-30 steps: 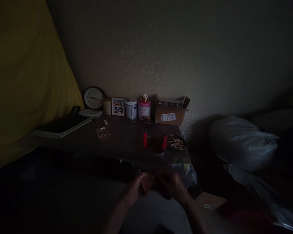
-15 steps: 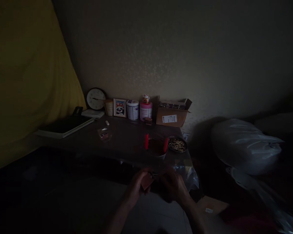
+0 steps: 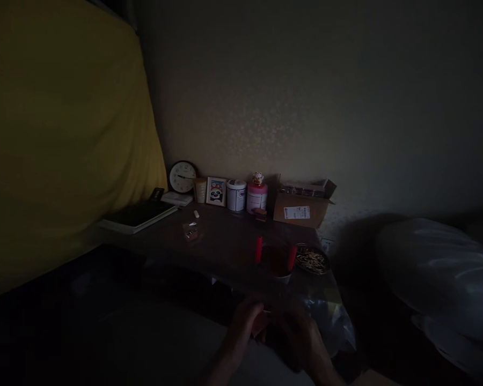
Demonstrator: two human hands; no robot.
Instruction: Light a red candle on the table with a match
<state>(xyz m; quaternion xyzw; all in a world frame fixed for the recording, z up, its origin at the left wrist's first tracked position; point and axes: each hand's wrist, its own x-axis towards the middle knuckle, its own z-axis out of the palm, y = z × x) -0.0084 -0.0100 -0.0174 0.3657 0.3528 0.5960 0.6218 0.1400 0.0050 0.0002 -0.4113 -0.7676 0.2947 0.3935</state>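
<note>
The person's left hand (image 3: pixel 243 325) pinches a small, flat-sided, reddish-brown box (image 3: pixel 260 324) between its fingers, in front of the near edge of the dark, film-covered desk (image 3: pixel 221 249). The right hand (image 3: pixel 309 336) is just beside the box, its fingers curled, but too dark and blurred to tell whether they pinch anything. Beyond the hands, two upright red cylindrical sticks (image 3: pixel 258 250) flank a round pale-rimmed bowl (image 3: pixel 283 279), beside a dark round dish (image 3: pixel 327 270) of thin pale wooden sticks (image 3: pixel 312 260).
</note>
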